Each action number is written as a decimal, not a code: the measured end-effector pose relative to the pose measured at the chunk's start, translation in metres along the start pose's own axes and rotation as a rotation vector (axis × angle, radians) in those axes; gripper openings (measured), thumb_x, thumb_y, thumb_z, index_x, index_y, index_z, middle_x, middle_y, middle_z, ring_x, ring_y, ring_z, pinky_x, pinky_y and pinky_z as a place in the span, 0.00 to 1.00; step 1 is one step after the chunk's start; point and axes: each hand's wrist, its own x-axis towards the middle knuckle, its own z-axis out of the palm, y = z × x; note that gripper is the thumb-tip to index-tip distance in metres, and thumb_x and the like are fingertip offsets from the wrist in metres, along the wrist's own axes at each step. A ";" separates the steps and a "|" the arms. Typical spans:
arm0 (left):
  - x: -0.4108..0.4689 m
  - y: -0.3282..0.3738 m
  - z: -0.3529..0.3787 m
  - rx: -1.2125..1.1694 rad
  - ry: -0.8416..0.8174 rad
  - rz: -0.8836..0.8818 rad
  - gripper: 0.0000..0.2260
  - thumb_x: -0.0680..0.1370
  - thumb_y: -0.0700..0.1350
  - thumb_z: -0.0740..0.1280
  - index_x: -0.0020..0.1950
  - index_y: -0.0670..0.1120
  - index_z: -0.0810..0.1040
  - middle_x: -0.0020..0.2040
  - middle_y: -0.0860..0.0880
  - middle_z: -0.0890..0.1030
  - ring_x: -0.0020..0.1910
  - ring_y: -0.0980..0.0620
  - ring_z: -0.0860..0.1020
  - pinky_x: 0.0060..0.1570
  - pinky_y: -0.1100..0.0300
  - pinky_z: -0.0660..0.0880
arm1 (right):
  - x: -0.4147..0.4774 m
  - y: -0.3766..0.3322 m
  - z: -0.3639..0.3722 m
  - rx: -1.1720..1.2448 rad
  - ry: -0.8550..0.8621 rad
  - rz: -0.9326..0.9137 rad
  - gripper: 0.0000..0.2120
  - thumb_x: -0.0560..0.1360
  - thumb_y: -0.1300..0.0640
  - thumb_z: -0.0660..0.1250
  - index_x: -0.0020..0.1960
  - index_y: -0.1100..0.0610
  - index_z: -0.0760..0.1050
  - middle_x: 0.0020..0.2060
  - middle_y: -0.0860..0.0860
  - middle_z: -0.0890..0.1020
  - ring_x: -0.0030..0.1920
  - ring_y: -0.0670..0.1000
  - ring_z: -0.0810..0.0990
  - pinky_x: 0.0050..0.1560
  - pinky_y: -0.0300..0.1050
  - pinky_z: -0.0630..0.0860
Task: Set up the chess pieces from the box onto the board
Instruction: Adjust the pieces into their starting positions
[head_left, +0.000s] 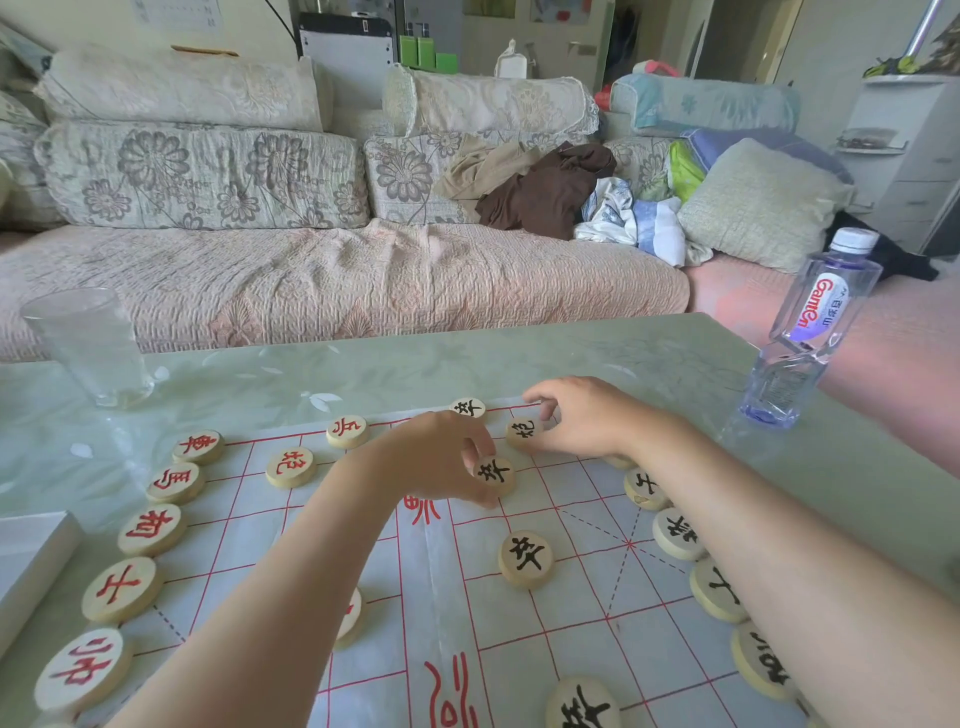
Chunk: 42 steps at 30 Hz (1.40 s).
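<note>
A white board sheet (571, 608) with red grid lines lies on the table. Round wooden pieces with red characters (151, 529) line its left side, and pieces with black characters (678, 532) line its right side. My left hand (441, 457) reaches to the far middle, with its fingertips pinching a black soldier piece (494, 474) that rests on the board. My right hand (582, 415) is at the far right corner, fingers curled around a black cannon piece (524, 431). Other black soldier pieces (525, 557) sit along the middle.
A clear drinking glass (91, 345) stands at the far left of the table. A plastic water bottle (810, 332) stands at the right. A white box edge (31, 556) shows at the left. A sofa with cushions and clothes lies beyond the table.
</note>
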 end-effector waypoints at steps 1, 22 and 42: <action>0.000 0.001 -0.001 0.005 -0.001 -0.001 0.25 0.64 0.61 0.76 0.59 0.58 0.74 0.49 0.61 0.78 0.44 0.60 0.75 0.42 0.63 0.71 | 0.000 0.003 -0.006 0.052 0.015 0.013 0.30 0.69 0.37 0.73 0.68 0.44 0.73 0.53 0.40 0.78 0.53 0.44 0.77 0.52 0.41 0.70; 0.131 0.094 0.025 0.011 0.336 -0.028 0.14 0.78 0.44 0.61 0.63 0.54 0.76 0.57 0.53 0.78 0.54 0.51 0.76 0.48 0.62 0.68 | 0.030 0.108 -0.023 0.115 0.099 0.105 0.20 0.79 0.60 0.62 0.71 0.49 0.73 0.60 0.47 0.79 0.61 0.51 0.76 0.61 0.42 0.70; 0.133 0.086 0.032 -0.101 0.299 -0.114 0.14 0.79 0.45 0.61 0.63 0.54 0.75 0.57 0.55 0.79 0.57 0.52 0.75 0.55 0.59 0.73 | 0.029 0.106 -0.019 0.148 0.156 0.077 0.14 0.79 0.56 0.66 0.64 0.49 0.78 0.58 0.49 0.81 0.58 0.52 0.78 0.59 0.45 0.74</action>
